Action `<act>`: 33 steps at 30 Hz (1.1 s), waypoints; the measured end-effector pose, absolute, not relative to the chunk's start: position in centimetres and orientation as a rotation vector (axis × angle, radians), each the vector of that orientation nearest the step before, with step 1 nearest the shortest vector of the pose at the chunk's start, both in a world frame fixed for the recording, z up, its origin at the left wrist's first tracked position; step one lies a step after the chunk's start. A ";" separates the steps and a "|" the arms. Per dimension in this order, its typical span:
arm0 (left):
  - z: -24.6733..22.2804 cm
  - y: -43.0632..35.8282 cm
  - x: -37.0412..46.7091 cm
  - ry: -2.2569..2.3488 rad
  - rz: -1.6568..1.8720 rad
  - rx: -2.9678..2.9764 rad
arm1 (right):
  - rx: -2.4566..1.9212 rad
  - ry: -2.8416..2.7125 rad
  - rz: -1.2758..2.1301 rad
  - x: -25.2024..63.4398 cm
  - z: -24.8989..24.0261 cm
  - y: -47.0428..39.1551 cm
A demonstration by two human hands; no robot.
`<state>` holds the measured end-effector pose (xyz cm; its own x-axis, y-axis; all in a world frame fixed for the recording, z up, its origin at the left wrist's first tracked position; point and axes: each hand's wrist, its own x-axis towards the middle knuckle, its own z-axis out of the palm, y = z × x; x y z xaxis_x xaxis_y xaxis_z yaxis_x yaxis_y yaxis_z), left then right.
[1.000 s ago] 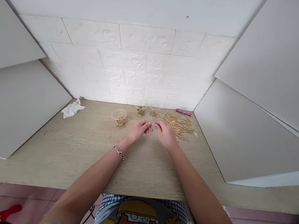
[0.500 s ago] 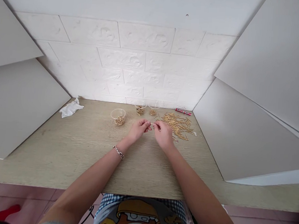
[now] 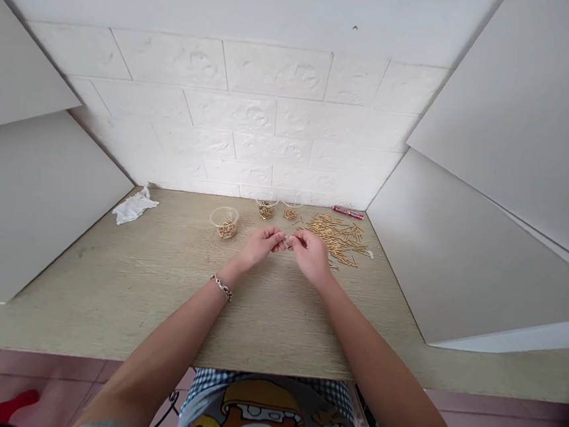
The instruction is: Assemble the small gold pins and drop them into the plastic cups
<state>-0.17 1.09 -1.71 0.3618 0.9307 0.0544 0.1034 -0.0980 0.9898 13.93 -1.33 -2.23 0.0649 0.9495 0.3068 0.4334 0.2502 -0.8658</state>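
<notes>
My left hand (image 3: 263,243) and my right hand (image 3: 309,253) almost meet at the fingertips above the middle of the table. Fingers of both are pinched together, and whatever lies between them is too small to make out. Beside my right hand spreads a loose pile of thin gold sticks (image 3: 335,234). To the left of my left hand stands a clear cup (image 3: 224,221) with small gold pieces in the bottom. Two more clear cups, a left one (image 3: 266,206) and a right one (image 3: 291,209), stand behind my hands, also holding small gold pieces.
A crumpled white tissue (image 3: 135,207) lies at the table's back left corner. A red tube (image 3: 347,212) rests near the wall at the back right. Grey-white panels stand on both sides, and a white brick-patterned wall (image 3: 248,114) closes off the back.
My left wrist has shifted slightly left and lower. The thin piece that showed between my fingertips is now hardly visible, and the fingertips have changed position slightly.
</notes>
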 end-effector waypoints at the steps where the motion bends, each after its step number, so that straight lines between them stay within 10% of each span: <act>1: -1.8 1.1 -0.1 0.989 0.939 1.519 | -1.344 -1.501 0.668 13.7 -2.3 -1.4; 33: -1.6 0.7 0.1 1.121 0.991 1.669 | -1.297 -1.564 0.575 13.4 -2.8 -1.6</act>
<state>0.07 0.72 -1.58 0.2779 0.9501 0.1421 0.2577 -0.2162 0.9417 13.36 -1.58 -2.84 0.0563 0.9225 0.3819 0.4559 0.3165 -0.8319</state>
